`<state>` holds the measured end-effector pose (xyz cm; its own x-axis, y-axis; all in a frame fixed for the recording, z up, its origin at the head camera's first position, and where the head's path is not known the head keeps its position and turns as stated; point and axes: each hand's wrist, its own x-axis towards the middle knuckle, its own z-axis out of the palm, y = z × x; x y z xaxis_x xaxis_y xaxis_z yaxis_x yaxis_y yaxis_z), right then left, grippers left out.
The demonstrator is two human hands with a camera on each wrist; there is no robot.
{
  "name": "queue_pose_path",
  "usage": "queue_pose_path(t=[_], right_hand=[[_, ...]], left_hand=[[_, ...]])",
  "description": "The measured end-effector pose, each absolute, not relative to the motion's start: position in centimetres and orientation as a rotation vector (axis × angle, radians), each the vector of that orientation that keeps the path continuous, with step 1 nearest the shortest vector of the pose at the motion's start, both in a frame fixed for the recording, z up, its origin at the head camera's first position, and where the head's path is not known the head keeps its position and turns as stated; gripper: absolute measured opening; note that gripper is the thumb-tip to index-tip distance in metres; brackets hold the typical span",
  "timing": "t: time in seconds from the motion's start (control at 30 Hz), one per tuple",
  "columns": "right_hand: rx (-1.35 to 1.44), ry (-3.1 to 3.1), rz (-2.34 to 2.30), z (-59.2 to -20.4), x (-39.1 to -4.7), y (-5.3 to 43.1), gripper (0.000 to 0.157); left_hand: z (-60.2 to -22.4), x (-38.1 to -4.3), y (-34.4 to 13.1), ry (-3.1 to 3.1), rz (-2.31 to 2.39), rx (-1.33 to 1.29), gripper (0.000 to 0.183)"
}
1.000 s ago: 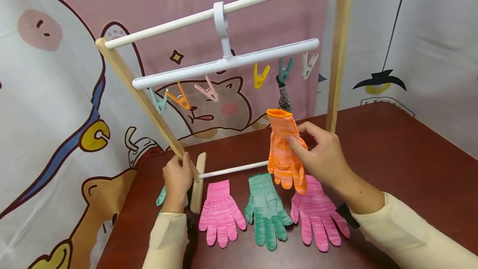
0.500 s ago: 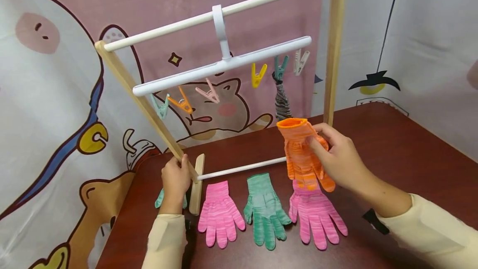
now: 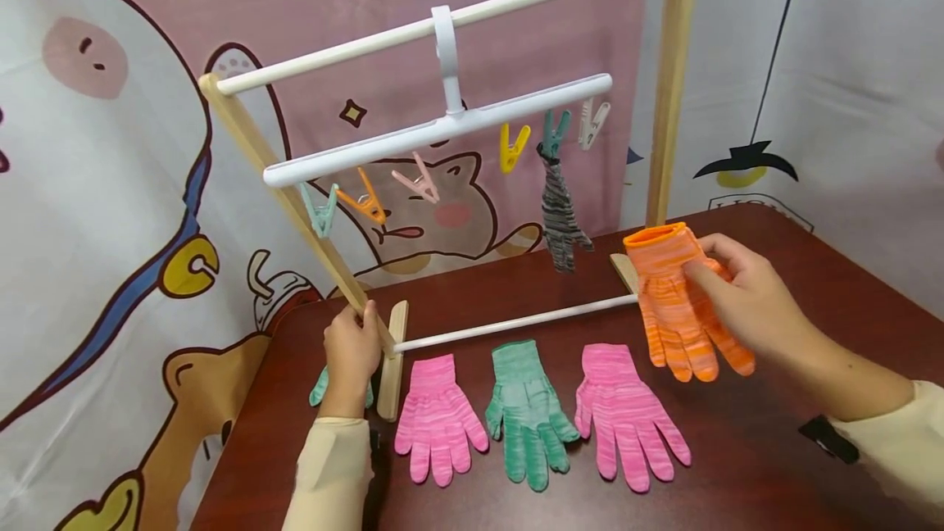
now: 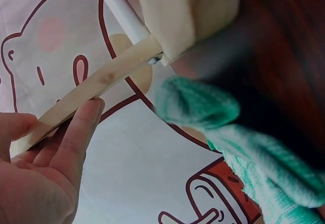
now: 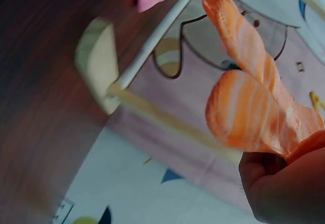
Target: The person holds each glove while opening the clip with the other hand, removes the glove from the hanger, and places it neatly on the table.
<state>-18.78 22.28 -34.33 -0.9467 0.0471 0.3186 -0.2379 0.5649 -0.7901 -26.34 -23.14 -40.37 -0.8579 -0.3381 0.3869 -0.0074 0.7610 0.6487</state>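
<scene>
My right hand pinches an orange glove near its cuff, fingers hanging down, in front of the rack's right post. In the right wrist view the orange glove spreads out from the hand. My left hand grips the lower part of the wooden left post; the left wrist view shows thumb and fingers around this post. From a white hanger on the rack, a grey-black striped glove dangles in a teal clothespin.
On the table lie a pink glove, a green glove and another pink glove. A further green glove is partly hidden behind my left wrist. Yellow, orange and other clothespins hang from the hanger.
My right hand has carried the orange glove rightward, away from the hanging striped glove, which now shows in full. The hanger has swung slightly. My left hand stays on the post.
</scene>
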Motion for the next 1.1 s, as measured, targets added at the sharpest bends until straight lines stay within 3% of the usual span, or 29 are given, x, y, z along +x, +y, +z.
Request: queue_pose_path(t=[0.63,1.1], right_hand=[[-0.132,-2.606,1.134,-36.7,-23.4,27.9,0.039],[-0.185,-2.662,1.098,-38.1,-27.0,28.8,0.042]], left_hand=[[-40.5,-26.6,-23.3,-2.461,-0.893,0.252,0.047],[-40.5,-26.6,-23.2,-2.445,-0.888,0.234,0.049]])
